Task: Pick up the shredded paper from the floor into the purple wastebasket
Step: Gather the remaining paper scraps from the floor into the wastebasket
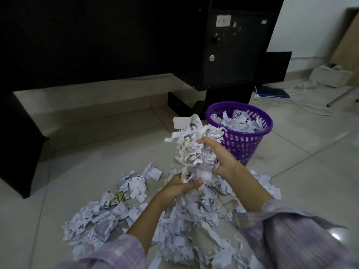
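Observation:
A big clump of shredded paper [191, 144] is lifted above the floor, just left of the purple wastebasket [240, 140]. My right hand [219, 156] grips the clump from its right side. My left hand [180, 186] cups under the clump's lower end, fingers curled round the dangling strips. The wastebasket stands upright on the tiles and holds a lot of shredded paper inside. A wide pile of shredded paper [116, 216] still lies on the floor beneath and around my arms.
A black desk [116, 35] with a locked cabinet door [229, 55] stands behind the basket. White cables [303, 105], a blue flat object [274, 93] and a white box [330, 76] lie at the right. Pale glossy tiles [310, 152] surround the pile.

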A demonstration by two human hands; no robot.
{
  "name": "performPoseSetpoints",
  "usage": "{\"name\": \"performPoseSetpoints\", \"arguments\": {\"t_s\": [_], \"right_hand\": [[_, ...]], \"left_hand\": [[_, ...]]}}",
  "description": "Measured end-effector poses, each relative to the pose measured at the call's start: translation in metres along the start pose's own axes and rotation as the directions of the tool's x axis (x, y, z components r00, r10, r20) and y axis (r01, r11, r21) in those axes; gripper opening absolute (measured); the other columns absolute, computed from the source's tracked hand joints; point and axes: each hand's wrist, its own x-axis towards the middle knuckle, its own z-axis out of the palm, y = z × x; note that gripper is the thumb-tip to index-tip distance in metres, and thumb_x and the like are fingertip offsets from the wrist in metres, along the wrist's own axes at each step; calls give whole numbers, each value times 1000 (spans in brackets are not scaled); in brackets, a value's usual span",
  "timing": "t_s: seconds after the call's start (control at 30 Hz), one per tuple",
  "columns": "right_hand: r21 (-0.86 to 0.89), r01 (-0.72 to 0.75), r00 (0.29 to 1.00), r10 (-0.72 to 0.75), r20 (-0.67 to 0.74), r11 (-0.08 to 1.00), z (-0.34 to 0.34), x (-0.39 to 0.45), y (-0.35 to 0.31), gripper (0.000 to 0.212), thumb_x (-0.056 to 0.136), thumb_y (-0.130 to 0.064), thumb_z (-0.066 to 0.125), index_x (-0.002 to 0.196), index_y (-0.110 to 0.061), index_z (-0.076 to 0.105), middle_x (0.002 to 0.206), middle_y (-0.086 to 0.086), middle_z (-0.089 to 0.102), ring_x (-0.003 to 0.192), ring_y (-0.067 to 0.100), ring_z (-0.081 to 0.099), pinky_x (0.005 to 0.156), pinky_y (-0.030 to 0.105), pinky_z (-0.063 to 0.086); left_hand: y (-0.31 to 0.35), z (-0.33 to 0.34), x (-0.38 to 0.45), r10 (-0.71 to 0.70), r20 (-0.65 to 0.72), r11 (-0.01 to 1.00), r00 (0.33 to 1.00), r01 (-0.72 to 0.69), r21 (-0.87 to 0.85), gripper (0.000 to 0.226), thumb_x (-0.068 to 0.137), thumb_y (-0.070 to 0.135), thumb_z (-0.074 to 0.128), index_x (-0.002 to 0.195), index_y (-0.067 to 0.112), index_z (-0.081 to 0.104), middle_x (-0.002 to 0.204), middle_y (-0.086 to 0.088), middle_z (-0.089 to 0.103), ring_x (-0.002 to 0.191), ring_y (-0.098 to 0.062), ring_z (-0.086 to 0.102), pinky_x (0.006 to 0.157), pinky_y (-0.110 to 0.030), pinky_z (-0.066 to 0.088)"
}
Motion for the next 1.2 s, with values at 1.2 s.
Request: {"name": "performPoseSetpoints", "arguments": {"t_s": [1.2], "right_hand": [[111,51,989,-35,-146,992,-80,26,-66,60,57,-24,84,113,-12,67,122,16,65,104,33,65,94,54,50]], "left_hand": [[123,49,61,61,-214,951,975,-122,-284,23,96,17,49,109,2,61,97,-16,64,80,-25,62,63,-30,55]]}}
